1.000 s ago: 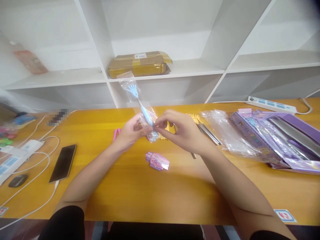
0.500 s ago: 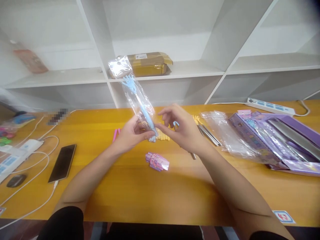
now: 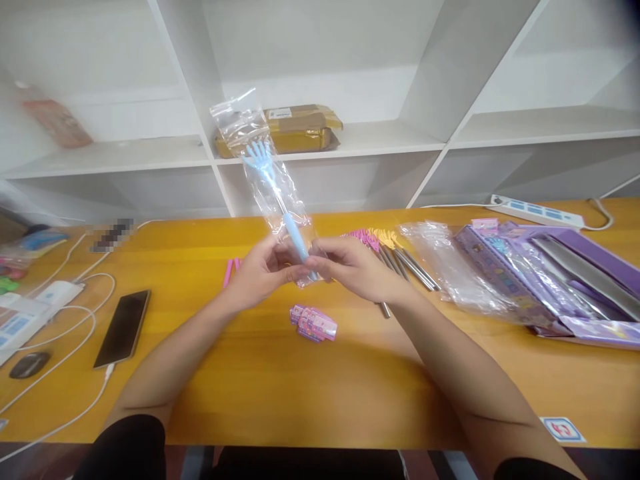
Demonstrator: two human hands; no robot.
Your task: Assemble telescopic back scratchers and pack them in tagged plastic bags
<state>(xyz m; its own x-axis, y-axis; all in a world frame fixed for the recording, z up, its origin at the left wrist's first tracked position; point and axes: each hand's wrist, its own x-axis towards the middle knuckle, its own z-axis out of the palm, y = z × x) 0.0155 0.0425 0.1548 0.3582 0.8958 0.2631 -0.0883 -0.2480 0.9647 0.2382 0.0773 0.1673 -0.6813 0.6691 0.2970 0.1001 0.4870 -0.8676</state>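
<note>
A clear plastic bag [image 3: 238,120] with a blue hand-shaped back scratcher [image 3: 295,233] inside is held up at a tilt above the table. My left hand [image 3: 265,270] pinches the lower end of the bag from the left. On the other side, my right hand [image 3: 353,267] grips the same end, its thumb close to the left thumb. Pink and purple cards [image 3: 313,323] lie on the table below my hands. Behind my right hand are pink scratcher heads [image 3: 365,237], yellow scratcher heads [image 3: 386,238] and metal rods [image 3: 417,268].
Clear bags [image 3: 450,267] lie beside an open purple box [image 3: 515,273] at the right. A phone [image 3: 123,328], cables and a power strip [image 3: 37,310] are at the left. A taped cardboard box [image 3: 300,130] sits on the white shelf.
My right hand has moved down and left and closed on the bag's lower end. The bag's top has lifted slightly, and the pink heads behind now show.
</note>
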